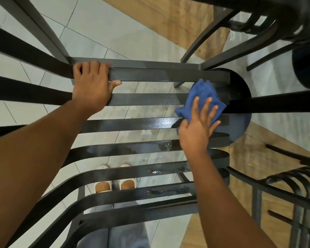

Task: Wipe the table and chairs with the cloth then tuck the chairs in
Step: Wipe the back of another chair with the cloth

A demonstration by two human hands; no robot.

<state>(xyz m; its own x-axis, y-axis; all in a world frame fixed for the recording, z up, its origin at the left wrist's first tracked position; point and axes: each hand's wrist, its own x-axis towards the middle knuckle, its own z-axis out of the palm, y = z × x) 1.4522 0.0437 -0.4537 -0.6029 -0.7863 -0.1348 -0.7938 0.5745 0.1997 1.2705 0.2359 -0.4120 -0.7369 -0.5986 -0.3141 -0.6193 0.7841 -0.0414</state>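
Chair (150, 124): dark slatted metal seat, glossy and wet in patches.
Cloth (202, 97): blue terry, crumpled, at the seat's right edge.
Right hand (195, 133): you pressed the cloth flat, fingers straight.
Left hand (91, 86): your fingers curled over the far slat, gripping it.

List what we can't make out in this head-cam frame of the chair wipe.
- Table: not identifiable in the head view; only chairs and floor show.
- Blue cloth: its near part is covered by the right hand.
- Slatted chair: slat ends run off the left edge.
- Left hand: fingertips curl out of sight over the front slat.
- Neighbouring chairs: cut off by the right edge.
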